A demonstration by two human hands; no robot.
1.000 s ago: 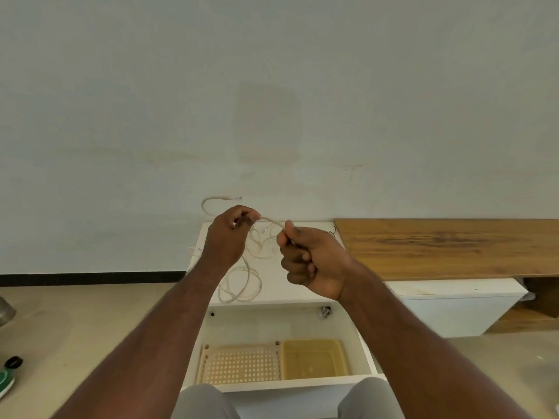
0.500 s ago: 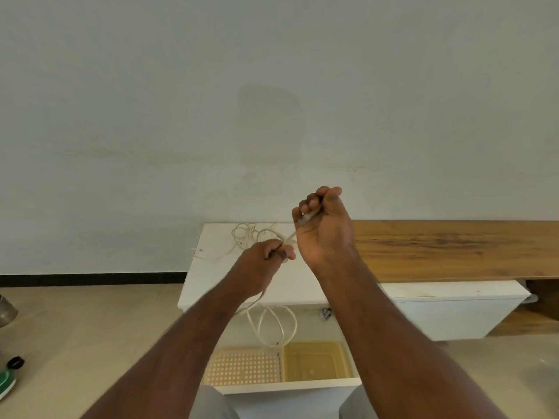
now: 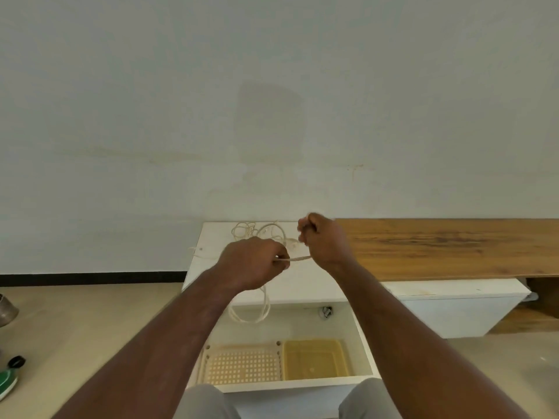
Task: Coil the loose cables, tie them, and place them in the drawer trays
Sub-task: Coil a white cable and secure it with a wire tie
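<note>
Left hand (image 3: 254, 264) and right hand (image 3: 325, 237), both clenched on a white cable (image 3: 295, 259) stretched between them; its coils hang below the left hand, above the open drawer (image 3: 367, 352)

Hands: two, the left hand (image 3: 252, 264) and the right hand (image 3: 325, 238), both with fingers curled on one cable.
Cables: one cream cable in hand (image 3: 295, 259), its loops hanging below the left hand; a loose tangle of cable (image 3: 257, 229) on the white counter (image 3: 314, 285), strands too tangled to count.
Drawers: one open drawer (image 3: 367, 343).
Trays: two in the drawer, a perforated tray (image 3: 242, 365) and a solid yellow tray (image 3: 314, 358), side by side.
Wooden tops: one (image 3: 447, 247).
</note>
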